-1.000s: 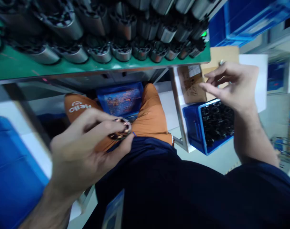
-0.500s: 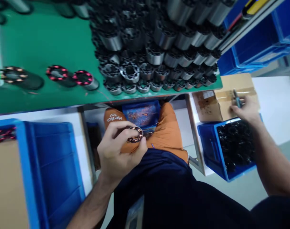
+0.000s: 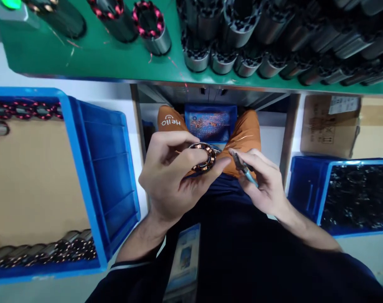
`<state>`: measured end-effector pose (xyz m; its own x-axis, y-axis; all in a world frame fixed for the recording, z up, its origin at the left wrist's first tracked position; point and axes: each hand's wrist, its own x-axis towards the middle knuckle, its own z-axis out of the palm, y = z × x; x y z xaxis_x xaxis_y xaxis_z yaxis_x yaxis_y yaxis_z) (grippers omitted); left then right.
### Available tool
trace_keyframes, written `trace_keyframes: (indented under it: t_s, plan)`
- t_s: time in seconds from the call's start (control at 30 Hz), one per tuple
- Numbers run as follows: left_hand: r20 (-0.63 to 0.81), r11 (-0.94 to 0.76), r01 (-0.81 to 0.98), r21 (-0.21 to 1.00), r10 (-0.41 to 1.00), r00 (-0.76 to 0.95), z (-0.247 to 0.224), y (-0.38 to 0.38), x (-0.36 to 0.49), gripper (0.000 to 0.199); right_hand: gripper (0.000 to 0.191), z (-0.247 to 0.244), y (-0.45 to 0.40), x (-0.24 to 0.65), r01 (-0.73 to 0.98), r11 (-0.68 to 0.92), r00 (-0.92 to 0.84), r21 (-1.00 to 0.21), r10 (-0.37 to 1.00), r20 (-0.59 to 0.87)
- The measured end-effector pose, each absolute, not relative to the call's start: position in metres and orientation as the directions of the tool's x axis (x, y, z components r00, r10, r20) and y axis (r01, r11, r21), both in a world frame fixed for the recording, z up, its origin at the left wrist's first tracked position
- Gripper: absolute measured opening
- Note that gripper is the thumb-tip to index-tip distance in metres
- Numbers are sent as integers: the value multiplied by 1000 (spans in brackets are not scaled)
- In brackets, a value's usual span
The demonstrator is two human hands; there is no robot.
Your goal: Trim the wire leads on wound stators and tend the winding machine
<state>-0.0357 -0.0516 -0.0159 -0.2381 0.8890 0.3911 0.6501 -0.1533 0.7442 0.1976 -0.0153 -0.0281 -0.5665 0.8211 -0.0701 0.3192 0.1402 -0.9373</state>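
Over my lap, my left hand [image 3: 175, 176] grips a ring-shaped motor stator [image 3: 212, 159] with copper windings, thumb and fingers around its rim. Close by on the right, my right hand [image 3: 263, 181] is closed on a small pair of cutters [image 3: 248, 173] with light blue handles. The cutter tips point up and left toward the stator, with a gap between them. Part of the stator's body is hidden behind my left fingers.
Above, a green table [image 3: 115, 63] carries rows of metal stators [image 3: 223, 61] and a few with red windings. A blue crate [image 3: 79, 168] with stators stands left. Right are a carton [image 3: 323, 130] and a blue bin [image 3: 323, 189] of black parts. A small blue tray [image 3: 232, 110] sits between the knees.
My right hand has come from above the carton at the right to beside the stator, bringing the cutters. My left hand still holds the stator. The view has shifted.
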Motion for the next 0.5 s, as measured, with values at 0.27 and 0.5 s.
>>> trace_keyframes:
  t_s: [0.27,0.5]
  plan:
    - [394,-154,619,770,878,-271,-26,-63,-44,22,74,-33,-1,185,290,136,-673,-947,733,-101]
    - [400,-167,608,776,876,-270,-29,-64,-45,26,71,-29,-3,184,365,220,-628,-905,776,-64]
